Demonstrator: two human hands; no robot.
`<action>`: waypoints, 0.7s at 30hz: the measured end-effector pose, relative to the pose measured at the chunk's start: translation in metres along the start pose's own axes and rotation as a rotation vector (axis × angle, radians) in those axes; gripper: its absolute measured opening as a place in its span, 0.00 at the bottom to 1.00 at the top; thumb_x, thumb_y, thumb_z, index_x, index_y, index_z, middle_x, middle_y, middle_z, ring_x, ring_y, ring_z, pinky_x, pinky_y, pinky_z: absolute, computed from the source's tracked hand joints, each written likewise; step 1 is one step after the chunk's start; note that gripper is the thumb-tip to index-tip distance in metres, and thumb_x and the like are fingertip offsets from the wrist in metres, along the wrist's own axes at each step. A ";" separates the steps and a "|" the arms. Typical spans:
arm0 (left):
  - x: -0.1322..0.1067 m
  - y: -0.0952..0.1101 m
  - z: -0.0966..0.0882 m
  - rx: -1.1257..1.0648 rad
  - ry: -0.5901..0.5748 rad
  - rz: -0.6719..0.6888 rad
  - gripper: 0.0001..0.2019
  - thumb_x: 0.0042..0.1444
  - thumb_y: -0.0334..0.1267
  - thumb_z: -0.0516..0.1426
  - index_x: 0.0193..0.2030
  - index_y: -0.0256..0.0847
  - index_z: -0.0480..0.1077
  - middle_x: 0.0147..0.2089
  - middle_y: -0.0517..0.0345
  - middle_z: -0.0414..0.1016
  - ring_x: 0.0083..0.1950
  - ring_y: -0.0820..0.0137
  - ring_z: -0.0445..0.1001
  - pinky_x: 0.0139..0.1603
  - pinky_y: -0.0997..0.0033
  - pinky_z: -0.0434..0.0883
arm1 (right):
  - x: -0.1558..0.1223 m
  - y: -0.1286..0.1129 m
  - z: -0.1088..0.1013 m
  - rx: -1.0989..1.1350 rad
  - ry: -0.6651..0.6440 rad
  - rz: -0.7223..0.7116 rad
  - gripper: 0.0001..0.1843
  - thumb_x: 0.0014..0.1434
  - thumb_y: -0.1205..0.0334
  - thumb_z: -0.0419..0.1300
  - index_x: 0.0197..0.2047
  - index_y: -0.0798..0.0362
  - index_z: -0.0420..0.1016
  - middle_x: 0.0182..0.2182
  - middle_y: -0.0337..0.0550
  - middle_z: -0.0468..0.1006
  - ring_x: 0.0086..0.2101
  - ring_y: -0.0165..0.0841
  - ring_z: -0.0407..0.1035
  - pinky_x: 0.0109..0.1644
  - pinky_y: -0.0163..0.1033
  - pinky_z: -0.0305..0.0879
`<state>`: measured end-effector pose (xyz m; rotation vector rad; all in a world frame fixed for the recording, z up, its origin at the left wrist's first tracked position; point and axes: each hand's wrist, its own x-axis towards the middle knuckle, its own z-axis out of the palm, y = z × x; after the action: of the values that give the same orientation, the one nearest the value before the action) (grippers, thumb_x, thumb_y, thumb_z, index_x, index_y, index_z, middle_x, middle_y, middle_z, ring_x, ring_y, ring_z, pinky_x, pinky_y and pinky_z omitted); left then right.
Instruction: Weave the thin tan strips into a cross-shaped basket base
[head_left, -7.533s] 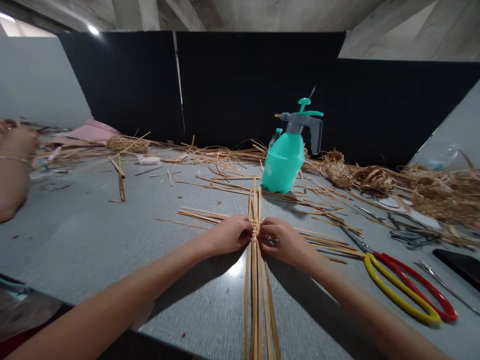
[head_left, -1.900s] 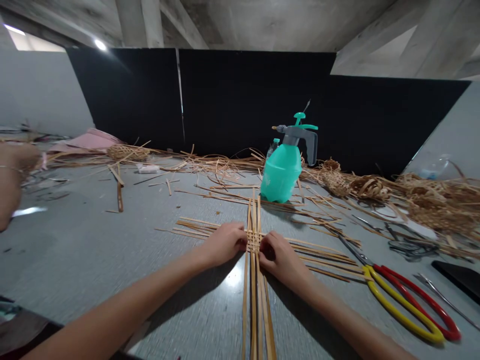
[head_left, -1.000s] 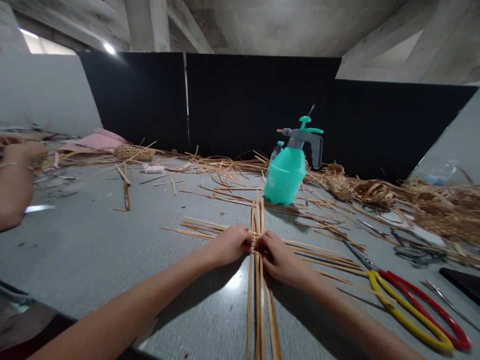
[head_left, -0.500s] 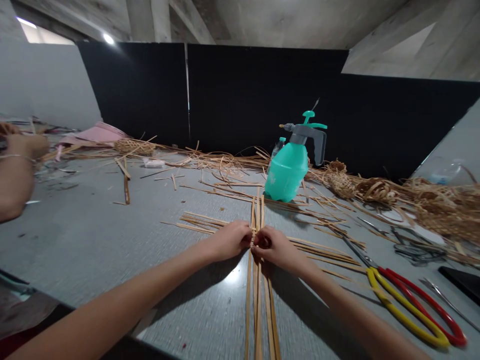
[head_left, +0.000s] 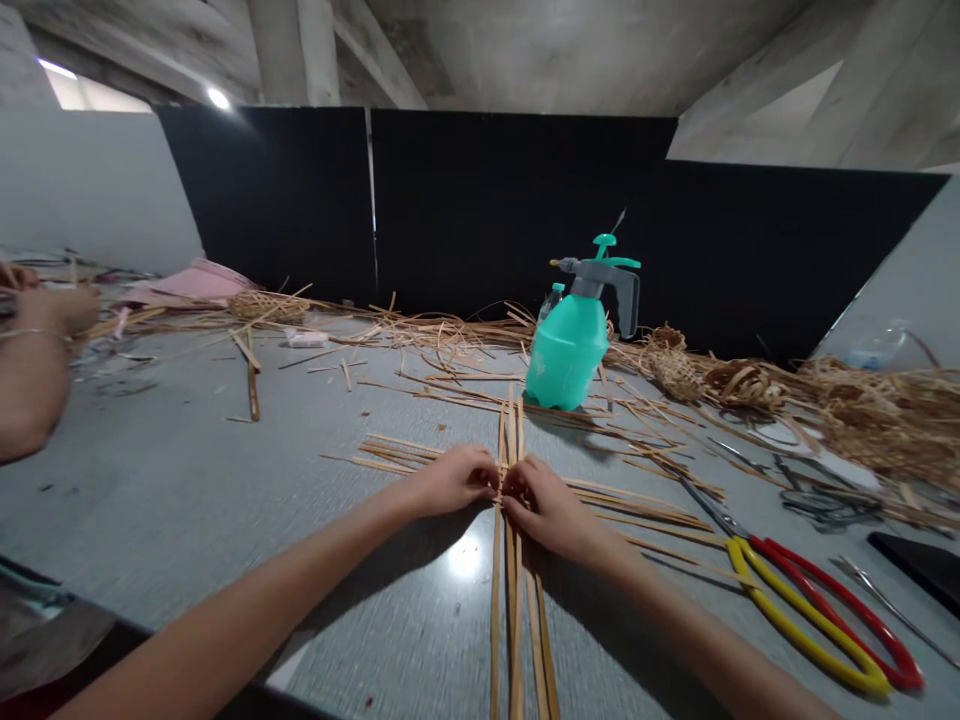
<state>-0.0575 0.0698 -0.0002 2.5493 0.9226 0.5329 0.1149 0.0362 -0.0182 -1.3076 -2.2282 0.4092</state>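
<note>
Thin bamboo-like strips cross on the grey table. Several lengthwise strips (head_left: 514,610) run toward me, and crosswise strips (head_left: 645,508) stick out on both sides. At the crossing, my left hand (head_left: 461,480) pinches the strips from the left, thumb and fingers closed. Close beside it my right hand (head_left: 546,503) is curled over the same crossing, its fingertips closed on the strips. The fingers cover most of the woven spot between them.
A green spray bottle (head_left: 571,345) stands beyond the crossing. Scissors with red and yellow handles (head_left: 810,610) lie at right, near a dark phone-like object (head_left: 919,570). Loose strips (head_left: 450,335) and woven pieces (head_left: 750,385) line the back. Another person's arm (head_left: 34,370) is at far left.
The camera view has shifted slightly. Both hands stay at the crossing with only small finger movements; the strips lie much as before.
</note>
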 end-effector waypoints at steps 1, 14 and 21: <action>-0.001 -0.001 -0.002 0.030 0.026 -0.020 0.04 0.54 0.29 0.55 0.32 0.34 0.72 0.34 0.54 0.71 0.37 0.68 0.70 0.38 0.72 0.65 | 0.000 -0.001 0.001 -0.011 0.017 -0.038 0.02 0.54 0.69 0.53 0.32 0.54 0.66 0.32 0.42 0.65 0.33 0.33 0.62 0.38 0.38 0.59; -0.009 -0.025 0.000 0.335 -0.263 -0.190 0.30 0.64 0.49 0.37 0.66 0.31 0.43 0.69 0.43 0.39 0.69 0.58 0.37 0.65 0.53 0.41 | 0.023 0.000 0.002 -0.148 -0.089 -0.074 0.02 0.48 0.66 0.56 0.29 0.53 0.66 0.34 0.41 0.64 0.37 0.34 0.60 0.41 0.39 0.57; -0.008 -0.022 -0.003 0.364 -0.299 -0.217 0.31 0.63 0.51 0.37 0.67 0.32 0.42 0.69 0.44 0.36 0.69 0.60 0.34 0.65 0.53 0.38 | 0.024 -0.013 0.011 -0.322 -0.055 0.052 0.06 0.53 0.59 0.53 0.30 0.51 0.68 0.37 0.43 0.66 0.41 0.38 0.60 0.43 0.41 0.52</action>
<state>-0.0761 0.0807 -0.0100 2.6875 1.2516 -0.0896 0.0901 0.0510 -0.0140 -1.5350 -2.3818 0.1062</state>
